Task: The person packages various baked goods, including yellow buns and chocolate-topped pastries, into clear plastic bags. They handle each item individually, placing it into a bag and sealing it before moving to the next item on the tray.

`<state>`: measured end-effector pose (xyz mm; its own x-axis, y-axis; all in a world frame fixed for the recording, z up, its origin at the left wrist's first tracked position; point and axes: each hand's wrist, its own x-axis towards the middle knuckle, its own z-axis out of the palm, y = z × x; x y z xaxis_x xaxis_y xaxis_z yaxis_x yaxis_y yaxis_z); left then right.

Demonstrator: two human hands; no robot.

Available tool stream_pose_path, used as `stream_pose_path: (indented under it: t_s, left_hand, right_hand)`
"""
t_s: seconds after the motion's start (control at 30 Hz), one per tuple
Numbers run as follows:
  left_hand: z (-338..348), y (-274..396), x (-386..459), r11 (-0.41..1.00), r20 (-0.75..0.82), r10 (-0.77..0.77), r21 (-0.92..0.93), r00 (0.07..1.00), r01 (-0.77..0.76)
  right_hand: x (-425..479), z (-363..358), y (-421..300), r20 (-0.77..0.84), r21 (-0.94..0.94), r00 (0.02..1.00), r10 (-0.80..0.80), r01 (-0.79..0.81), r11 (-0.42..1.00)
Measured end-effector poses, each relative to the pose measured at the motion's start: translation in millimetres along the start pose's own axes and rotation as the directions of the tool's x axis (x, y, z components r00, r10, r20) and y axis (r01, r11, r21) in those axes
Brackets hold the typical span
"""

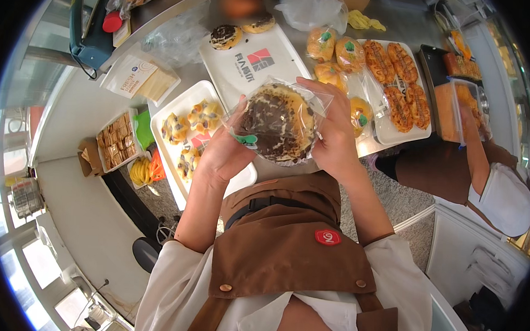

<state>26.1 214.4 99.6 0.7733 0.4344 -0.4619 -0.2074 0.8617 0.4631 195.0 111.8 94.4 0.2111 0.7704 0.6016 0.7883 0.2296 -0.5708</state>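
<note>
A round bun with dark chocolate crumbs (278, 123) sits in a clear plastic bag, a pleated paper cup showing around its edge. My left hand (224, 152) holds the bag's left side, beside a green sticker (247, 140). On the opposite side, my right hand (336, 133) grips the wrapped bun, fingers at the bag's upper edge. Behind it lies a white tray (278, 45) with two similar unwrapped buns (225, 36) at its far end. Closer on the left, another white tray (241, 180) carries three knobbly buns with dark spots (204, 116).
Several bagged buns (349, 54) lie right of the middle tray, beside a white tray of browned breads (404, 89). At far right a co-worker's hand (467, 115) reaches into a clear container (460, 110). A blue sealing machine (89, 44) and bagged toast (154, 85) are at left.
</note>
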Motion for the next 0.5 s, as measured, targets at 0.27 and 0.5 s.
stream_pose_path:
  t_s: [0.27, 0.5]
  left_hand:
    - [-16, -8, 4, 0.998, -0.033, -0.055, -0.022, 0.998, 0.054]
    - [-51, -12, 11, 0.976, -0.077, -0.169, -0.154, 0.983, 0.156]
  right_hand:
    - [-6, 2, -6, -0.038, -0.014, 0.991, 0.13, -0.131, 0.991]
    - [-4, -13, 9, 0.131, -0.017, 0.988, -0.081, 0.084, 0.996]
